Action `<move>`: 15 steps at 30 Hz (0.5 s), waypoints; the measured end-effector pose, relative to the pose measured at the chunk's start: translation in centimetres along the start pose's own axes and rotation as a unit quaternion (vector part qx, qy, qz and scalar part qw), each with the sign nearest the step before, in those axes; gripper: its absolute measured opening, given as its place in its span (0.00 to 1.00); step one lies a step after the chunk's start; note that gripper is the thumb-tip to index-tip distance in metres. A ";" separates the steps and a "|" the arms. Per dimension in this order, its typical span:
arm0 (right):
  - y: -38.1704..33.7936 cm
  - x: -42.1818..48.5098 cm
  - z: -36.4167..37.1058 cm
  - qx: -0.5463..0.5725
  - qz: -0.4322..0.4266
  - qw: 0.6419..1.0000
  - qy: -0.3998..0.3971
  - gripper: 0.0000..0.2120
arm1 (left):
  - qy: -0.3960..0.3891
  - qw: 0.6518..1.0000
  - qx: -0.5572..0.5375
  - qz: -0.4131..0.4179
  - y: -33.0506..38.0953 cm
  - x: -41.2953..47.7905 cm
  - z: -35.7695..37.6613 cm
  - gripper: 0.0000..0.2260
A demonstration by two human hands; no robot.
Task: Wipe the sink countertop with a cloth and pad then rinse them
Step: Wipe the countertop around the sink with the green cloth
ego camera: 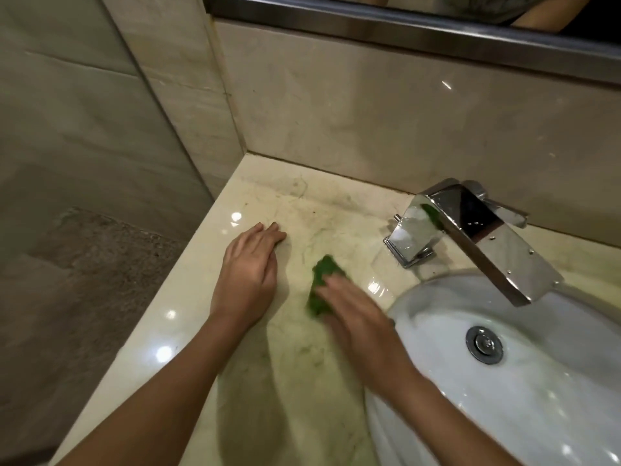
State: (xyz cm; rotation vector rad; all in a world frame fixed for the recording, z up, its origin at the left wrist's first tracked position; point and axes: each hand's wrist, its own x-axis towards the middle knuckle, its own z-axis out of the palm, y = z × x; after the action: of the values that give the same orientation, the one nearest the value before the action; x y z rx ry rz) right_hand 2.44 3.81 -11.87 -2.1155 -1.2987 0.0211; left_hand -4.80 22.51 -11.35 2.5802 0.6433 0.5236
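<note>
Dim light, glare spots (blurry right hand [356, 317])

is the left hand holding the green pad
No, the left hand rests flat on the countertop, while the right hand presses the green pad.

Beige tile walls [369, 112] w/ mirror [470, 5]

The left hand [247, 277] lies palm down, fingers straight and close together. The right hand [356, 317], blurred, is palm down beside it with fingers extended, pointing up-left.
</note>
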 end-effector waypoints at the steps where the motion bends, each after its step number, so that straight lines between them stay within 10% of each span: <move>1: 1.3 1.2 -0.5 -0.006 0.047 0.999 0.023 0.14 | -0.003 1.000 -0.003 -0.002 0.1 0.0 0.0 0.16; 9: 1.0 -5.0 -3.2 0.086 0.099 0.991 0.023 0.15 | -0.005 1.000 -0.005 -0.003 0.2 0.1 0.0 0.17; 15: 4.0 -3.5 -3.7 0.086 0.217 0.954 0.188 0.16 | -0.009 1.000 -0.002 -0.008 0.3 0.0 -0.1 0.17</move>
State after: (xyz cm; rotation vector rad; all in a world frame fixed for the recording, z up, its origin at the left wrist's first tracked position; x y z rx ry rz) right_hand 5.12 -2.10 -12.11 -2.0840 -0.5776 -0.0770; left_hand -4.70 22.31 -11.08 2.5709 0.6556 0.4968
